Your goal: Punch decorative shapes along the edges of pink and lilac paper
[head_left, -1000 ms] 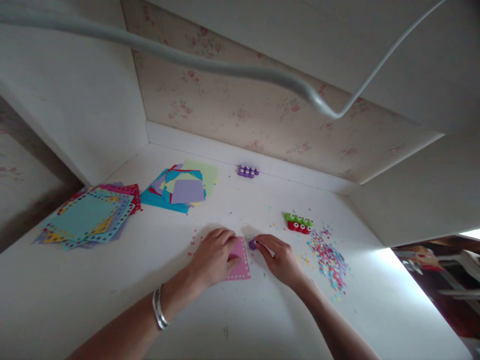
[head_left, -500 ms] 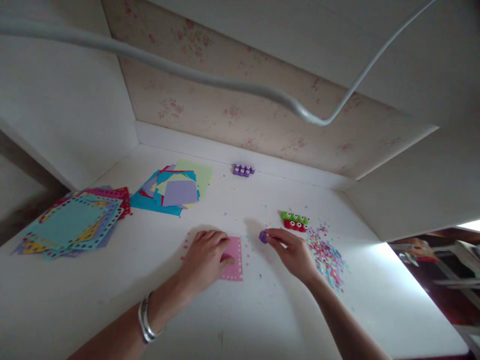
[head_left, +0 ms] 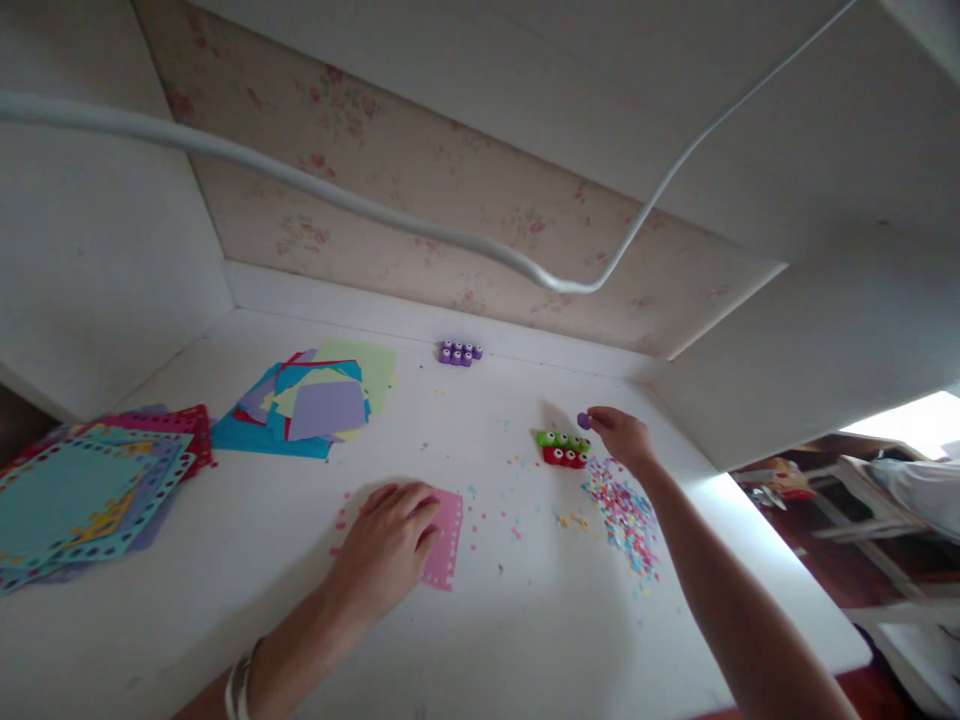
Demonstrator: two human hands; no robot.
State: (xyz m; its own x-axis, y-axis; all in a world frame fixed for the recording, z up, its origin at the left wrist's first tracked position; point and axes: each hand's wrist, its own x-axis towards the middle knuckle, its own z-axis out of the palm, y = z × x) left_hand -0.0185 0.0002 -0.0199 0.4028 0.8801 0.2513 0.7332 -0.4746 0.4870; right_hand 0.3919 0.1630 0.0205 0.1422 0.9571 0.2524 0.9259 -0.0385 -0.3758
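My left hand (head_left: 392,540) rests on a pink sheet of paper (head_left: 448,535) with small holes punched along its edges. Its fingers are slightly bent, with the thumb apart. Between the fingertips of my right hand (head_left: 619,432) is a small purple craft punch (head_left: 584,421), raised behind and to the right of the green punches (head_left: 564,439). In front of these stands a row of red punches (head_left: 564,457). All have round white tops with a dark centre. At the back, several purple punches (head_left: 460,354) stand grouped near the wall.
A heap of paper confetti (head_left: 622,515) lies at the right, with loose bits scattered around the pink sheet. Plain coloured papers (head_left: 326,408) are piled at the back left. Nearer left lies a stack of hole-edged sheets (head_left: 75,490). A white cable (head_left: 420,230) crosses the upper view.
My right hand has moved right and away from me with the purple craft punch, from beside the pink sheet to behind the green punches. My left hand stays on the sheet. The view has shifted.
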